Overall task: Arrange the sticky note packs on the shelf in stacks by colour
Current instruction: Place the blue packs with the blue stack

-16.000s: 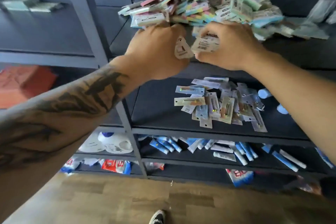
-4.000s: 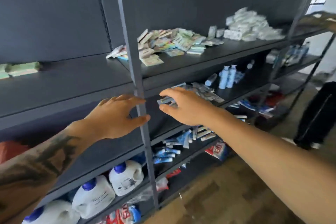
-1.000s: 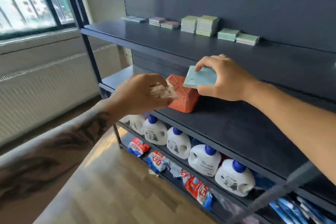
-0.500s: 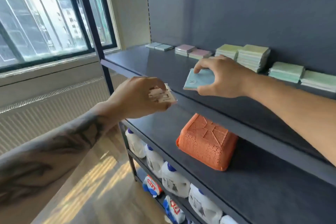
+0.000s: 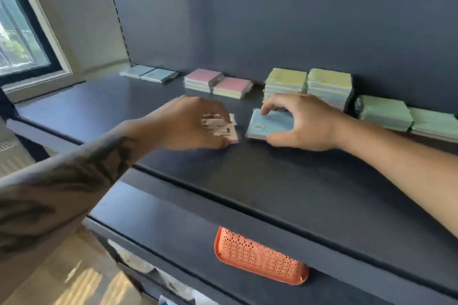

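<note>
From the head camera, both forearms reach forward over the dark shelf (image 5: pixel 285 181), palms turned down. The left hand (image 5: pixel 188 124), on a tattooed forearm, has its fingers curled round a sticky note pack with a white printed label (image 5: pixel 219 127) and a pink edge at its lower corner, held low over the shelf board. The right hand (image 5: pixel 304 124) pinches a light blue sticky note pack (image 5: pixel 270 125), fingertips on its far edge and thumb at its near edge; the pack sits low at the shelf surface, though whether it rests on the board cannot be told. The two packs are just beside each other, not touching.

Along the back panel of the shelf stand rows of packs by colour: two flat pale blue stacks (image 5: pixel 150 73) at the far left, two pink stacks (image 5: pixel 218 83) next to them, two taller yellow-green stacks (image 5: pixel 309 85) directly behind the right hand, and two mint green stacks (image 5: pixel 406 116) at the right.

On the shelf level below, an orange perforated basket (image 5: pixel 257 255) lies upturned, partly hidden under the upper board; what is in it cannot be seen
</note>
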### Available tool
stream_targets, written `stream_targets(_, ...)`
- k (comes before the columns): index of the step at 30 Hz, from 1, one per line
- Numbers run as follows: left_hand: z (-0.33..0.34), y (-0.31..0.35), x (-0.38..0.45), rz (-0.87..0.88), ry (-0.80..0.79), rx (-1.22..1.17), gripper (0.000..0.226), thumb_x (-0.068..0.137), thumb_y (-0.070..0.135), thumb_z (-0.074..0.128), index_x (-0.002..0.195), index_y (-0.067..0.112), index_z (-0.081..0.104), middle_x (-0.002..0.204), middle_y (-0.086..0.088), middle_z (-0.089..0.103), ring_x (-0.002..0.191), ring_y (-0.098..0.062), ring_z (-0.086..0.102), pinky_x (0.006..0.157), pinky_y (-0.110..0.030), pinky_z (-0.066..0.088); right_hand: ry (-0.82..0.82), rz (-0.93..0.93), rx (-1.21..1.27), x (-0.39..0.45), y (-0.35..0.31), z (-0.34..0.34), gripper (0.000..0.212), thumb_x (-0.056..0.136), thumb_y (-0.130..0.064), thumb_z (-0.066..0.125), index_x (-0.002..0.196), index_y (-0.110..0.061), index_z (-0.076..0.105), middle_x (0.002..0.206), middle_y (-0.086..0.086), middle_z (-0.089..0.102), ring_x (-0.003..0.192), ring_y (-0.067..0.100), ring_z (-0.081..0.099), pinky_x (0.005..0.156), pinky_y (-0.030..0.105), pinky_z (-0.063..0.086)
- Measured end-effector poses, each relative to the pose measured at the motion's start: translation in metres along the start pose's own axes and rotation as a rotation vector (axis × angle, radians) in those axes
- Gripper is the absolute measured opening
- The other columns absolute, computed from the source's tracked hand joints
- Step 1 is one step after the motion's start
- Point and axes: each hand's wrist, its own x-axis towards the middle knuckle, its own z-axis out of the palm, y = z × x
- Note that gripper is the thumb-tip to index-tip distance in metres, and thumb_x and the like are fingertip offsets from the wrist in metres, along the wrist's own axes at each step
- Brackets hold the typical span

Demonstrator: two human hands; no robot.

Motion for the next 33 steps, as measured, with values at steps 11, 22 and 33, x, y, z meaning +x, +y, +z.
stream_targets(11, -0.001, -0.055, 0.083, 0.498, -0.288, -0.118, 0.085, 0.059, 0.083, 0.069, 0.135, 0.050, 0.049, 0.125, 0.026, 0.060, 0.118, 0.001, 0.056, 0.102, -0.034, 0.048, 0.041, 0.344, 0.028, 0.000, -0.027, 0.007, 0.051, 0.075, -0.054, 0.081, 0.119, -0.044, 0.057, 0.119, -0.032, 0.055, 0.114, -0.010, 0.049, 0.085, 0.011, 0.038)
stream_targets(22, -0.004, -0.071, 0.084, 0.488, -0.288, -0.419, 0.036, 0.076, 0.047, 0.067, 0.106, 0.030, 0.077, 0.094, 0.012, 0.070, 0.084, -0.005, 0.061, 0.077, -0.025, 0.048, 0.026, 0.260, 0.027, 0.041, -0.052, 0.029, 0.052, 0.071, -0.065, 0.081, 0.115, -0.041, 0.066, 0.119, -0.027, 0.061, 0.120, 0.001, 0.054, 0.102, 0.027, 0.043)
stream_targets(33, 0.001, -0.060, 0.087, 0.126, -0.184, -1.006, 0.041, 0.089, 0.053, 0.051, 0.070, 0.025, 0.074, 0.066, 0.003, 0.064, 0.064, -0.017, 0.058, 0.076, -0.041, 0.042, 0.369, 0.274, 0.427, 0.046, -0.048, 0.043, 0.029, 0.087, -0.011, 0.076, 0.112, -0.025, 0.069, 0.093, -0.002, 0.077, 0.089, 0.015, 0.069, 0.096, 0.035, 0.050)
